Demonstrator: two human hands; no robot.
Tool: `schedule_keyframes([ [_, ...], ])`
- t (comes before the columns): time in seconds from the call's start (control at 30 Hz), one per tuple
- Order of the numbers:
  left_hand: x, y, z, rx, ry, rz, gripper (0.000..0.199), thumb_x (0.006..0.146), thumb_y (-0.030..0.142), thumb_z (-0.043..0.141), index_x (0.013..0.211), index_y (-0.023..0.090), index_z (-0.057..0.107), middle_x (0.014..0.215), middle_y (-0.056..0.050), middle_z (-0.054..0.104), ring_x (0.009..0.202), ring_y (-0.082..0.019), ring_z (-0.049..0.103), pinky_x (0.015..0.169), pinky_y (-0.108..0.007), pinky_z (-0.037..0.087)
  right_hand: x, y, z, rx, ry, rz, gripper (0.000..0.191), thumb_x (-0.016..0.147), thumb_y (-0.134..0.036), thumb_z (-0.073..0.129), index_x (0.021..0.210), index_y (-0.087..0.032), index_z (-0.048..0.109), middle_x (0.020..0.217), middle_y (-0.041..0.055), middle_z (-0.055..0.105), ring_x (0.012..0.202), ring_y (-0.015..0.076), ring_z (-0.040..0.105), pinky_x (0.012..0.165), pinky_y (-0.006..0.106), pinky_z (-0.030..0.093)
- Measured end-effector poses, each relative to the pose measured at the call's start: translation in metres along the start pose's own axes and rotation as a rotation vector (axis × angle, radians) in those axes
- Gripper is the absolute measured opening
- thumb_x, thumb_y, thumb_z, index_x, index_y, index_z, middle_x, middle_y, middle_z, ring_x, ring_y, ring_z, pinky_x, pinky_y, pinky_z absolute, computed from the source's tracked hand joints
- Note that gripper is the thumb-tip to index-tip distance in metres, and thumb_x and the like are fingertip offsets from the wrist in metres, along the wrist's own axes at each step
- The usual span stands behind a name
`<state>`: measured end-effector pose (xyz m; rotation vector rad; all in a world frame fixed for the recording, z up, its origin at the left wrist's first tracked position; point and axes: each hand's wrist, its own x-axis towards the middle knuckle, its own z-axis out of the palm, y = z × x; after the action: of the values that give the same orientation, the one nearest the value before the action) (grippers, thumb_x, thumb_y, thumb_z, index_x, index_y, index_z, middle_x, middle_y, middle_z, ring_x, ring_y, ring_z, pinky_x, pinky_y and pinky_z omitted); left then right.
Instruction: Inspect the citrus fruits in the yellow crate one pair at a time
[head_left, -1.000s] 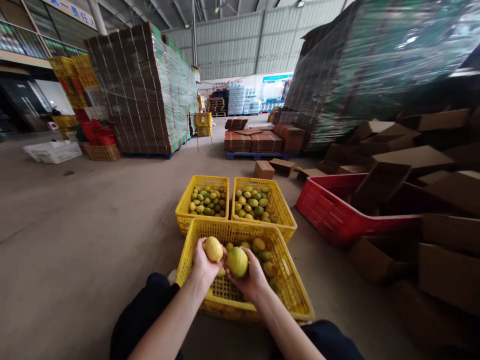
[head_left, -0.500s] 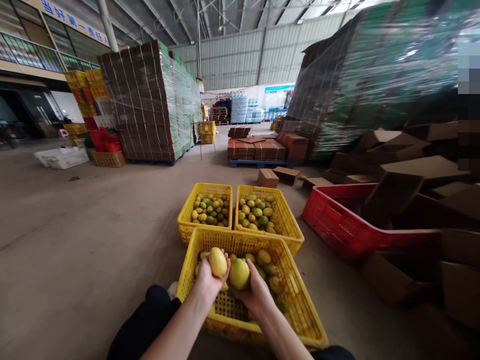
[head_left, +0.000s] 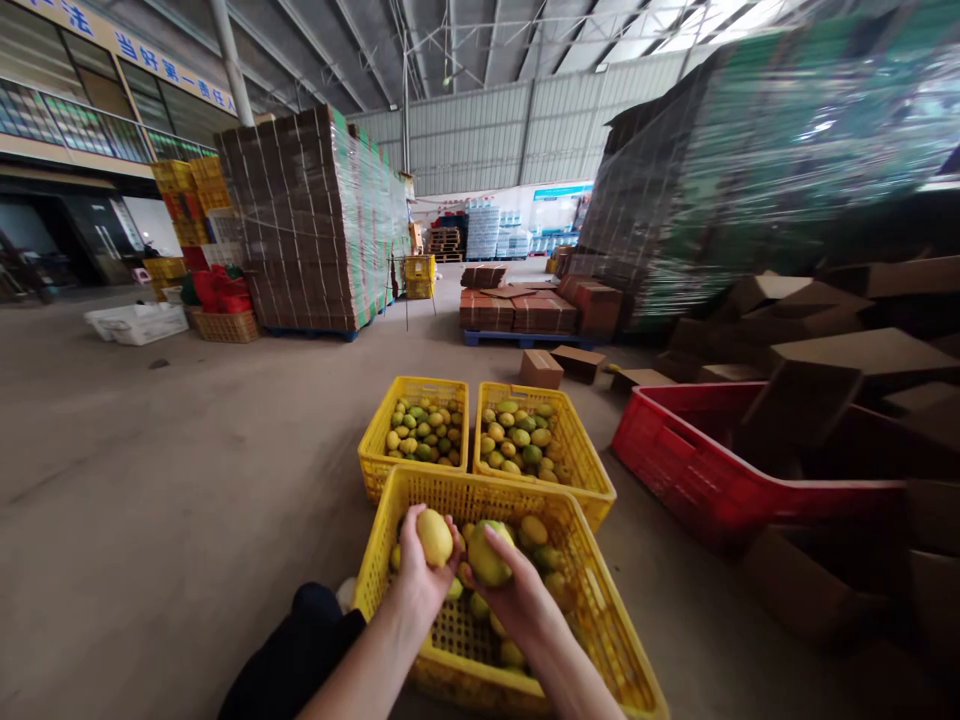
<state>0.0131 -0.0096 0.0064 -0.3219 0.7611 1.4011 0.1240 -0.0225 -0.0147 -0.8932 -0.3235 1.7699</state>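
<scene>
My left hand [head_left: 421,572] is closed around a smooth oval yellow fruit [head_left: 434,538], held up with its top face showing. Close beside it, my right hand [head_left: 521,590] grips a larger, rounder yellow-green fruit [head_left: 489,555], its thumb lying across the top. Both hands are above the near yellow crate [head_left: 480,480], which has several more yellow and green fruits [head_left: 533,530] in it, mostly toward its right side. My forearms and hands cover part of the crate's inside. The exact kind of fruit cannot be told.
Two yellow crates of similar fruit, a left one [head_left: 365,455] and a right one [head_left: 592,470], stand just beyond the near crate. At right is a red crate [head_left: 690,470] among loose cardboard boxes [head_left: 817,360]. Wrapped carton stacks [head_left: 289,220] rise farther back.
My right thumb has moved up over the top of the yellow-green fruit, which has turned. The yellow fruit stays in my left hand. The view has tipped slightly upward.
</scene>
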Motion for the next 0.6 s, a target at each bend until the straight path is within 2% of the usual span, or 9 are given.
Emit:
schedule_keyframes([
  [0.17,0.0034,0.0010,-0.0057,-0.007,-0.063,0.004,0.021,0.089,0.021,0.041,0.080,0.012,0.058,0.065,-0.005,0.062,0.052,-0.014,0.060,0.046,-0.023,0.047,-0.0048,-0.0001,0.0021,-0.049,-0.021,0.015,0.030,0.062,-0.028,0.082,0.080,-0.018,0.061,0.070,0.0003,0.068,0.064,0.0150,0.065,0.050,0.023,0.052],
  [0.37,0.0052,-0.0012,-0.0062,0.038,-0.051,0.038,0.016,0.082,0.028,0.051,0.074,0.015,0.057,0.056,-0.002,0.056,0.047,-0.015,0.055,0.046,-0.025,0.044,-0.0084,0.0033,0.0065,-0.107,-0.033,-0.070,0.044,0.050,-0.028,0.089,0.083,-0.018,0.061,0.076,0.0014,0.071,0.069,0.0176,0.068,0.049,0.021,0.050],
  [0.5,0.0024,-0.0020,-0.0032,0.007,-0.050,0.067,0.019,0.083,0.028,0.053,0.069,0.016,0.052,0.057,-0.003,0.055,0.047,-0.013,0.054,0.045,-0.023,0.045,-0.0086,0.0063,0.0069,-0.059,-0.021,0.019,0.033,0.063,-0.031,0.081,0.086,-0.018,0.062,0.073,0.0012,0.071,0.062,0.0149,0.065,0.048,0.022,0.049],
  [0.6,0.0013,-0.0005,0.0000,-0.054,-0.014,0.032,0.013,0.086,0.016,0.045,0.080,0.013,0.056,0.068,-0.006,0.060,0.054,-0.014,0.060,0.049,-0.021,0.050,-0.0074,0.0089,0.0060,0.004,0.029,0.125,0.025,0.077,-0.040,0.068,0.085,-0.018,0.060,0.063,0.0004,0.068,0.049,0.0140,0.061,0.041,0.022,0.044],
])
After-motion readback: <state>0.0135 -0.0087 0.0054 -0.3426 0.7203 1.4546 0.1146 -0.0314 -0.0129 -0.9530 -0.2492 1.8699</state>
